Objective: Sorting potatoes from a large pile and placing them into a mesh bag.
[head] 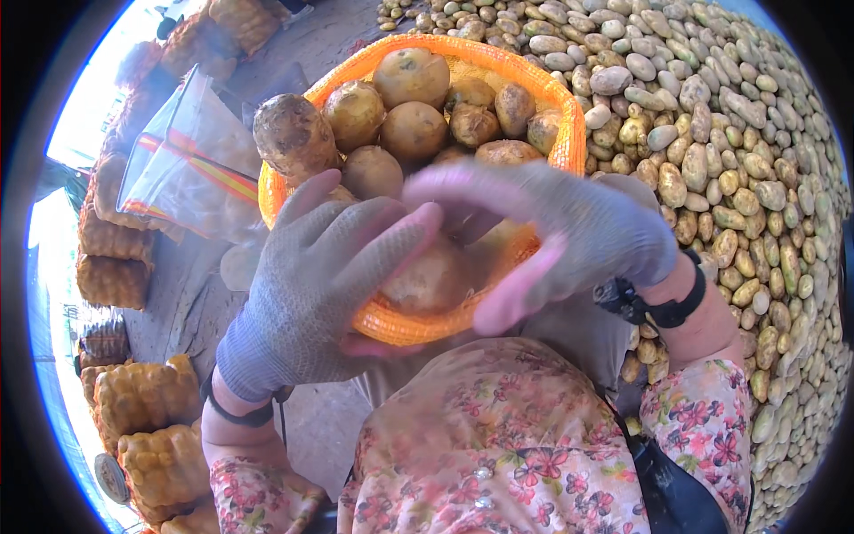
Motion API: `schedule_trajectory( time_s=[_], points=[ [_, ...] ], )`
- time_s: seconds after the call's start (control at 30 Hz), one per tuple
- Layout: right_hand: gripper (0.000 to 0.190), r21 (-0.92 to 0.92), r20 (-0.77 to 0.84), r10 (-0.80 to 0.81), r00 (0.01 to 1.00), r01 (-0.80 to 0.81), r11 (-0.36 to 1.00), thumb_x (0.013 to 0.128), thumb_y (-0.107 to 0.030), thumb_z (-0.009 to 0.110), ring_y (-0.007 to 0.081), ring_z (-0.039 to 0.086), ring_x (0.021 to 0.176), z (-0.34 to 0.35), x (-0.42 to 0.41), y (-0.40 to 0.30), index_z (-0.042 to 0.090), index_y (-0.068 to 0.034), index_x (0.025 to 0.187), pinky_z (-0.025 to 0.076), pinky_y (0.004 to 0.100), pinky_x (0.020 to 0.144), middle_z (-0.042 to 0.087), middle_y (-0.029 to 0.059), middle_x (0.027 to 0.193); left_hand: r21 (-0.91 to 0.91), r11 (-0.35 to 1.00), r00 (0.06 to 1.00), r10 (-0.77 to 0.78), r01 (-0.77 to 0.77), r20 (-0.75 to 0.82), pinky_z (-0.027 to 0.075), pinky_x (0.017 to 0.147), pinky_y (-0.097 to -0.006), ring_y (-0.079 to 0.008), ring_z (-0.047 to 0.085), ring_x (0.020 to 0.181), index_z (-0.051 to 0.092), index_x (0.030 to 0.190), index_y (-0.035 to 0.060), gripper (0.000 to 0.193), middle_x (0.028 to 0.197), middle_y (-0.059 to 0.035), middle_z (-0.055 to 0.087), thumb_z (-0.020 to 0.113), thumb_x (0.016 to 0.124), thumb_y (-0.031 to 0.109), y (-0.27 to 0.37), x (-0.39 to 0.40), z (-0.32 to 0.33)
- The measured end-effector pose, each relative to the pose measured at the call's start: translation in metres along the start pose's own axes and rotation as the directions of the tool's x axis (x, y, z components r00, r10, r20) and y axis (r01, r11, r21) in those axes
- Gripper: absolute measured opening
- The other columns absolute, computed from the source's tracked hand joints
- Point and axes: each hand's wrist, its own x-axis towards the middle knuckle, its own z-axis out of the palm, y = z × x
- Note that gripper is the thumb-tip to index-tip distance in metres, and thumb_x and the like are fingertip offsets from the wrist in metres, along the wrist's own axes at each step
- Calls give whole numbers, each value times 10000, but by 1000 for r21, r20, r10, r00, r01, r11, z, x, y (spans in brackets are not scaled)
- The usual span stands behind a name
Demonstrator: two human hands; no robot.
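Note:
An orange mesh bag [567, 133] stands before me with its mouth wide and its rim folded outward, filled with large potatoes [415, 130]. My left hand [313, 287], in a grey glove with pink grip, straddles the near left rim with its fingers apart over the potatoes. My right hand [567, 227], gloved alike and blurred, hovers over the right side of the bag, its thumb across the near rim. Between the hands a large potato [427, 277] lies by the near rim. Neither hand visibly holds anything. One long potato [293, 137] juts over the left rim.
Loose potatoes [747, 167] form a wide heap to the right. At the left, a clear plastic bag [193, 160] with red and yellow stripes stands on the floor [180, 287]. Filled mesh sacks [150, 400] line the left side.

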Motion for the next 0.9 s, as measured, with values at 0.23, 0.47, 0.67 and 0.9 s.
schedule_trajectory(
  time_s=[0.23,0.47,0.67,0.9],
  points=[
    [310,-172,-107,-12,994,-7,985,830,-249,710,288,671,913,-27,2,19,681,-48,1064,525,360,817,696,125,956,47,997,993,63,-58,-101,396,1028,-535,-329,625,1061,608,1250,54,885,1187,-144,632,880,553,528,2,9,21],
    [368,-541,232,136,963,12,841,753,-224,694,361,676,932,-8,17,24,683,-58,1081,536,443,803,693,177,934,8,999,985,45,-45,-169,450,946,-480,-333,636,994,634,1188,81,839,1121,-123,655,917,507,481,-4,5,17],
    [335,-631,85,-10,996,62,774,770,-248,705,366,683,862,-4,12,44,664,-57,1042,545,454,742,696,165,926,28,997,978,71,-67,-195,462,931,-478,-355,628,989,634,1181,75,824,1098,-116,661,927,501,436,-3,4,18],
    [465,-623,5,-40,999,35,782,763,-306,764,360,650,980,-5,-5,39,630,-17,1101,524,430,839,658,178,992,8,1000,971,23,-22,-236,472,860,-469,-359,614,931,655,1162,95,752,1044,-107,650,884,535,441,-1,8,22]
  ],
)
